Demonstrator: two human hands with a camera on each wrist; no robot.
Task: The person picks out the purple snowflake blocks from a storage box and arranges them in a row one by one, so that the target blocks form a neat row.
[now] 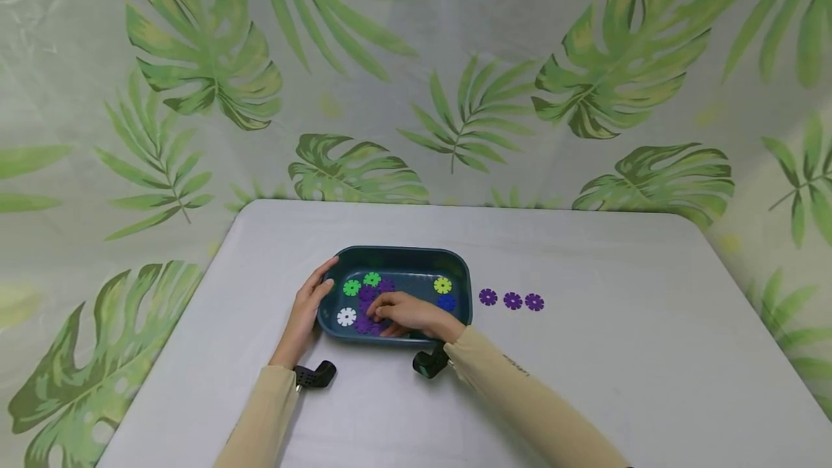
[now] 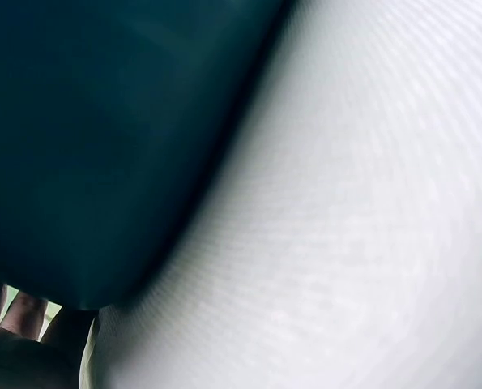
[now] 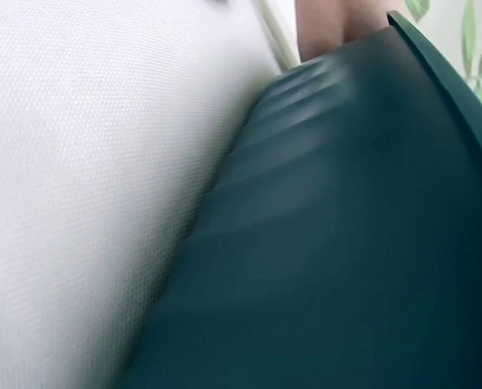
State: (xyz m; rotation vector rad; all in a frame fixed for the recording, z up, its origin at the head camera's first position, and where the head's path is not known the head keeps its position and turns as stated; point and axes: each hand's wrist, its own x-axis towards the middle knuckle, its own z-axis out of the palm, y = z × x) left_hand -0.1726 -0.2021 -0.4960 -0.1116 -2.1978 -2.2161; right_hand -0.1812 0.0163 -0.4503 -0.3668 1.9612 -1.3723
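A dark teal tray (image 1: 403,258) stands on the table, with my left hand (image 1: 304,316) holding its left side, the thumb at the rim. My right hand (image 1: 409,313) reaches over the front rim, fingers bent down among purple snowflake discs (image 1: 367,295). Whether a disc is between those fingertips is hidden. Also in the tray lie two green discs (image 1: 352,287), a white disc (image 1: 347,317), a yellow disc (image 1: 443,285) and a blue disc (image 1: 446,302). The left wrist view shows the tray wall (image 2: 103,146) with fingers beside it; the right wrist view shows the tray's outer side (image 3: 330,211).
Three purple discs (image 1: 513,300) lie in a row on the white table (image 1: 617,367), right of the tray. A leaf-patterned cloth (image 1: 455,35) hangs behind the table. Black wrist cameras (image 1: 316,375) hang near the tray's front side.
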